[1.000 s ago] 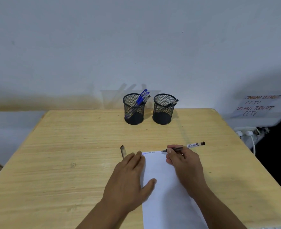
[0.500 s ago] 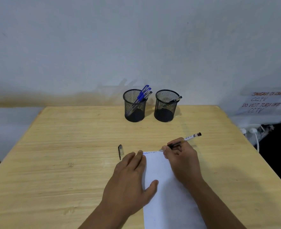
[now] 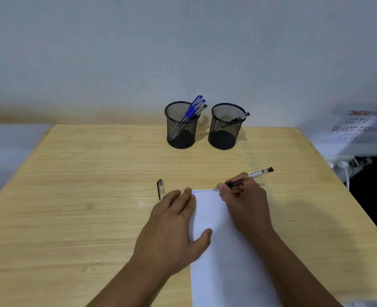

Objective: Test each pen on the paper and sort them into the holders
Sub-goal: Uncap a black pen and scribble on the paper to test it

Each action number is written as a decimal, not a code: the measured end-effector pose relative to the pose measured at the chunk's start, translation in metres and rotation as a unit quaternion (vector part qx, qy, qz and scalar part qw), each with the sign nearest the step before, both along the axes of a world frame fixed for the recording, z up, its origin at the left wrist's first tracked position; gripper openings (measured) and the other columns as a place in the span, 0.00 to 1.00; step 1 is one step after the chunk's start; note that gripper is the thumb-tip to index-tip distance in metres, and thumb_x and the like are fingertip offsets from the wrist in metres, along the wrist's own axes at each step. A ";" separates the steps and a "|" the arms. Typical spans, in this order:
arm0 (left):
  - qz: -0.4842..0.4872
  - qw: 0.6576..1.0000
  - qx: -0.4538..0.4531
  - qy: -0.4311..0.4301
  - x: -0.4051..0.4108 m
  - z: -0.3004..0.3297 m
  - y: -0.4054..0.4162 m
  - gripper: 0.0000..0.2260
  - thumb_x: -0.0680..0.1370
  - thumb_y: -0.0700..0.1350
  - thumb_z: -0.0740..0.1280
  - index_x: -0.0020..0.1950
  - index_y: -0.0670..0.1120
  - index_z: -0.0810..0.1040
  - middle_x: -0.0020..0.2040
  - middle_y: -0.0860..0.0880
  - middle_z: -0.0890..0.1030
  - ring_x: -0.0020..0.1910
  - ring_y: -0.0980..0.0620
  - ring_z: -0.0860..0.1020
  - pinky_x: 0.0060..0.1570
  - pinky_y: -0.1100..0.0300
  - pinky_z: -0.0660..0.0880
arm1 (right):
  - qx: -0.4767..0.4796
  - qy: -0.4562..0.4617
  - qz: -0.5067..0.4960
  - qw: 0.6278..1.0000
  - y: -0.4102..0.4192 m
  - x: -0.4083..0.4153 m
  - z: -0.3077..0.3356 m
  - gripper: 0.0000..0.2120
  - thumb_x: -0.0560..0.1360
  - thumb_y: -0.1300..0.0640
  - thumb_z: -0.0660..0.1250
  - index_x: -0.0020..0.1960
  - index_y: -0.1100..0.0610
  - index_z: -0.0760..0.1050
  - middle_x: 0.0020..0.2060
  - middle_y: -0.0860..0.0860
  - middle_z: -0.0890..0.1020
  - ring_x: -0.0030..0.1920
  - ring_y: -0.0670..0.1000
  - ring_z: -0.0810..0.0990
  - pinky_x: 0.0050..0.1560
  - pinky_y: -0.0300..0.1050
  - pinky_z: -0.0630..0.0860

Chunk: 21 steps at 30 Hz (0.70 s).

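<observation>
Right fingers (image 3: 224,189): pinched round the black pen (image 3: 248,176), its tip at the top edge of the paper (image 3: 214,251) and its tail pointing to 2 o'clock.
Change: a second ago the pen lay flatter, tail nearer 3 o'clock; now it is steeper, with the right hand (image 3: 245,204) shifted a little along the scribble line (image 3: 202,191).
Meaning: I judge the test stroke is under way or just ending; sorting this pen comes next.
Left hand (image 3: 174,227): flat, fingers straight, pressing the paper's left edge, as before.
Cap (image 3: 161,188): lies loose on the table (image 3: 72,196) at 10 o'clock of the left fingertips, apart from them.
Left holder (image 3: 181,126): at 12 o'clock, holding several blue pens (image 3: 194,107).
Right holder (image 3: 225,127): just beside it, with one dark pen (image 3: 240,118).
Obstacles: bare wood between hand and holders; the pen is uncapped, so the cap likely needs refitting first.
Far right: wall note (image 3: 360,127) and plugs (image 3: 340,163), off the table.
</observation>
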<state>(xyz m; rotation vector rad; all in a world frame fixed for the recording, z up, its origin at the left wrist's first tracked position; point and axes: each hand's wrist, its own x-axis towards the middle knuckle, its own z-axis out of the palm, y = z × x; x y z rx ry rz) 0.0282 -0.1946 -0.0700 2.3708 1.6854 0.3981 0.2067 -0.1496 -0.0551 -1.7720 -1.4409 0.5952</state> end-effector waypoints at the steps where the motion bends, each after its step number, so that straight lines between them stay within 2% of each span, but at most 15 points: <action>1: 0.000 1.000 0.001 0.000 0.000 0.000 0.000 0.38 0.75 0.69 0.52 0.79 0.49 0.56 0.80 0.55 0.54 0.77 0.55 0.48 0.76 0.58 0.50 | -0.001 -0.004 0.000 1.000 0.000 0.000 0.000 0.05 0.75 0.54 0.71 0.42 0.54 0.79 0.34 0.47 0.84 0.37 0.40 0.82 0.35 0.26 0.69; 4: -0.001 1.000 0.004 -0.004 0.001 0.001 0.000 0.37 0.75 0.68 0.53 0.79 0.49 0.57 0.80 0.55 0.54 0.77 0.56 0.47 0.74 0.60 0.47 | -0.002 -0.008 0.003 1.000 0.000 0.000 0.000 0.05 0.75 0.55 0.71 0.42 0.53 0.77 0.32 0.42 0.82 0.34 0.36 0.80 0.35 0.22 0.69; 8: 0.003 1.000 0.000 -0.009 0.001 0.001 0.000 0.37 0.74 0.68 0.54 0.78 0.48 0.61 0.79 0.54 0.59 0.77 0.54 0.52 0.74 0.57 0.53 | 0.004 -0.005 0.007 1.000 -0.001 0.000 -0.001 0.06 0.74 0.55 0.71 0.40 0.51 0.76 0.29 0.39 0.79 0.36 0.29 0.78 0.35 0.22 0.70; 15: 0.001 1.000 0.004 0.000 0.002 0.001 0.001 0.36 0.74 0.68 0.55 0.76 0.47 0.65 0.77 0.52 0.64 0.76 0.53 0.56 0.73 0.56 0.57 | 0.003 0.000 0.007 1.000 -0.001 0.001 -0.001 0.08 0.74 0.55 0.71 0.39 0.49 0.74 0.29 0.40 0.80 0.35 0.29 0.78 0.34 0.21 0.68; 21: 0.002 1.000 0.007 -0.002 0.002 0.000 0.002 0.36 0.74 0.68 0.55 0.76 0.47 0.65 0.78 0.53 0.63 0.76 0.53 0.57 0.73 0.56 0.57 | 0.008 0.000 0.000 1.000 0.000 0.000 -0.003 0.06 0.74 0.55 0.71 0.39 0.51 0.76 0.29 0.40 0.80 0.35 0.30 0.78 0.35 0.22 0.70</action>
